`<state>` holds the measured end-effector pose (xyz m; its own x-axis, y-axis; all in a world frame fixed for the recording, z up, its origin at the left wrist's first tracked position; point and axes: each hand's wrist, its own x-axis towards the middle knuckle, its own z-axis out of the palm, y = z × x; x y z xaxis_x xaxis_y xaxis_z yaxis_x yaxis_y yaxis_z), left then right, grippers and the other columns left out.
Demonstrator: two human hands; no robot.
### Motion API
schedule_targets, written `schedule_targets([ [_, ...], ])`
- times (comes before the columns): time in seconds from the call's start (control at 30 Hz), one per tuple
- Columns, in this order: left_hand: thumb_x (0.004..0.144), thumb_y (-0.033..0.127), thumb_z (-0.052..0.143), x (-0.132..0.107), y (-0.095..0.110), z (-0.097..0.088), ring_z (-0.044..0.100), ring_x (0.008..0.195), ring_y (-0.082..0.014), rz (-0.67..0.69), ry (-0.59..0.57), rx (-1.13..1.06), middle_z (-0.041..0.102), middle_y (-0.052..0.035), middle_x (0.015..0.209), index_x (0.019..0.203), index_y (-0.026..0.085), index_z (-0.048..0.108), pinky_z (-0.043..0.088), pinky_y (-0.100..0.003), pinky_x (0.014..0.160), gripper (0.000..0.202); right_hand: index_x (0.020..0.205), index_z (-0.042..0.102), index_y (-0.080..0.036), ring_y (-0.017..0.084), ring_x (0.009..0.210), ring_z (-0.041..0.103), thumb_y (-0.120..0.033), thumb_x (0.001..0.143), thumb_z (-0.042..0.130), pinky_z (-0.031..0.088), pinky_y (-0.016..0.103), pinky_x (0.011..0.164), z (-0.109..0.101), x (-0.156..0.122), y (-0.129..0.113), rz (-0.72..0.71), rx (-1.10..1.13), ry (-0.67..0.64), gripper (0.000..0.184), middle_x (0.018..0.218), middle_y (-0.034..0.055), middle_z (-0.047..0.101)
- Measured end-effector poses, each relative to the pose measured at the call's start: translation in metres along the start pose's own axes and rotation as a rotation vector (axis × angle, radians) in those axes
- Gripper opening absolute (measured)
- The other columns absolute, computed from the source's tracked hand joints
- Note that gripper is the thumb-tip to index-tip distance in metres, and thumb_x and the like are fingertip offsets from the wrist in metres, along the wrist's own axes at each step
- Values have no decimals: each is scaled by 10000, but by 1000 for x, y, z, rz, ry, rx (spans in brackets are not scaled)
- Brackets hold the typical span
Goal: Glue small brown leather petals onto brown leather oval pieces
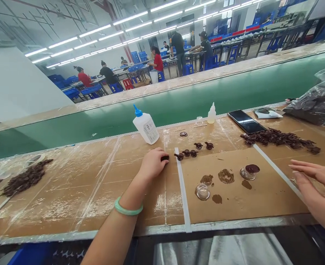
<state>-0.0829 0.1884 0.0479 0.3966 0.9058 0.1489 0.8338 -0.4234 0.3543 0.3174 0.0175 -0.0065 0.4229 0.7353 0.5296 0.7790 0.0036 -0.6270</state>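
Now the left hand [153,163] curls over a small dark piece [165,158] — pinched, it seems, at the fingertips — with the row of similar pieces [194,150] running rightward just beside it; the right hand [317,189] hovers open, empty, well apart.

Large factory hall. Pale ceiling [68,18] with long rows of tube lights [96,29], all lit, giving bright even light. Plain white wall [19,84] at left. A green conveyor belt [179,103] runs across the view just behind the cardboard-covered surface [68,191], with a cardboard-topped ledge [206,75] along its far side. Beyond that are rows of work tables [140,68], blue stools [188,69], one red stool [128,84] and blue crates [136,57] stacked at the back. Several people [157,60] sit or stand at the far tables.
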Motion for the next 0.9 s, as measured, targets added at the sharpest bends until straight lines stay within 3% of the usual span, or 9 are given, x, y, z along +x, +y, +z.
schedule_targets([
  [0.17, 766, 137, 599, 16, -2, 1, 654, 860, -311, 66, -1, 16, 709, -80, 776, 696, 219, 765, 476, -375, 786, 198, 939, 670, -248, 285, 988, 654, -445, 921, 496, 509, 443, 896, 1, 16, 13, -89, -41, 7, 264, 1028, 48, 699],
  [0.3, 800, 244, 581, 11, -10, -7, 664, 876, -347, -8, 126, -40, 741, -106, 877, 799, 205, 742, 477, -420, 801, 166, 950, 677, -217, 237, 921, 664, -387, 922, 475, 524, 368, 822, 3, 42, 33, -122, -149, -87, 266, 1012, 51, 707],
  [0.4, 850, 344, 574, -4, -5, -13, 696, 808, -309, -119, 228, -124, 746, -98, 852, 920, 190, 663, 522, -380, 719, 191, 983, 676, -209, 213, 794, 661, -346, 897, 487, 515, 324, 691, 14, 69, 40, -116, -248, -209, 249, 935, 44, 710],
  [0.5, 861, 435, 610, -25, 13, -15, 735, 779, -252, -250, 189, -539, 755, -80, 841, 958, 184, 579, 571, -297, 656, 271, 1018, 665, -221, 224, 738, 648, -349, 885, 504, 458, 315, 601, 33, 96, 40, -119, -369, -297, 246, 846, 38, 699],
  [0.6, 789, 448, 730, -48, 38, -14, 748, 803, -220, -391, 102, -1023, 761, -90, 873, 909, 164, 561, 584, -233, 670, 351, 868, 635, -207, 280, 681, 617, -446, 873, 538, 351, 329, 536, 53, 114, 40, -122, -508, -336, 258, 776, 90, 667],
  [0.67, 778, 434, 758, -61, 53, -11, 752, 776, -201, -444, 70, -1196, 765, -91, 857, 877, 164, 540, 569, -183, 619, 360, 742, 563, -206, 286, 612, 581, -488, 849, 557, 292, 327, 523, 62, 119, 43, -131, -565, -355, 301, 714, 116, 624],
  [0.77, 771, 419, 794, -77, 68, -4, 756, 758, -192, -456, 30, -1378, 770, -114, 895, 840, 169, 504, 567, -158, 588, 390, 732, 486, -235, 282, 565, 534, -430, 869, 445, 255, 346, 529, 67, 118, 54, -180, -568, -363, 242, 742, 120, 607],
  [0.9, 753, 410, 840, -91, 78, 0, 755, 745, -179, -462, 20, -1538, 766, -142, 941, 811, 168, 476, 566, -137, 569, 441, 739, 491, -267, 355, 636, 537, -450, 817, 358, 257, 385, 549, 55, 103, 65, -273, -469, -380, 239, 786, 119, 605],
])
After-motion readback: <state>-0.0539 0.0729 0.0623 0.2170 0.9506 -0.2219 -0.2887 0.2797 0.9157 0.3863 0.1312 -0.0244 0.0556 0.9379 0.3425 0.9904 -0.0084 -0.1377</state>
